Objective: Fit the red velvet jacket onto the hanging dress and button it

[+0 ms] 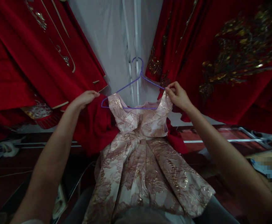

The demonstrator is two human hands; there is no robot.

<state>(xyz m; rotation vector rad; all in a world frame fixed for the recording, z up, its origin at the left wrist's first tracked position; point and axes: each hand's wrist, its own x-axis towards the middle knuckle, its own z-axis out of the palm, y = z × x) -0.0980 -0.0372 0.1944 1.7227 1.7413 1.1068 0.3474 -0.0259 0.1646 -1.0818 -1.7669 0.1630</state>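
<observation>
A pink dress point(138, 161) with gold leaf patterns and a pleated skirt hangs on a purple wire hanger point(128, 84), its skirt spreading over my lap. My right hand point(176, 95) pinches the dress's shoulder strap at the hanger's right arm. The other strap sits over the hanger's left side, whose end sticks out past the fabric. To the left of the dress, my left hand point(87, 98) is closed, thumb and fingertips pinched at the gold-trimmed hem of a red garment point(80, 62). It is apart from the hanger.
More red garments hang at the right point(187, 46), one with gold sequin work point(241, 53). Pale vertical poles point(137, 31) stand behind the hanger hook. Dark red cloth point(96, 124) lies behind the dress. A pale rail point(220, 141) runs low, and a white shoe-like item point(4, 149) is at left.
</observation>
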